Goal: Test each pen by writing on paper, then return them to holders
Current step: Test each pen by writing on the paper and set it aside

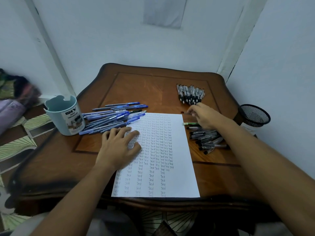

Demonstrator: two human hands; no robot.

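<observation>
A white sheet of paper (177, 150), covered in rows of the word "Test", lies on the wooden table (153, 86). My left hand (119, 147) presses flat on the paper's left edge, fingers spread. My right hand (204, 115) reaches past the paper's top right corner and pinches a thin pen (185, 113) lying on the table. A pile of blue pens (114, 116) lies left of the paper. Several grey clicker pens (190, 93) lie in a row at the back right. A heap of black-capped clear pens (207, 140) lies right of the paper.
A light blue desk organiser cup (65, 114) stands at the table's left edge. A black mesh holder (254, 114) sits off the right edge. A green-and-white marker (190, 124) lies beside the paper. Walls close in behind and on the right.
</observation>
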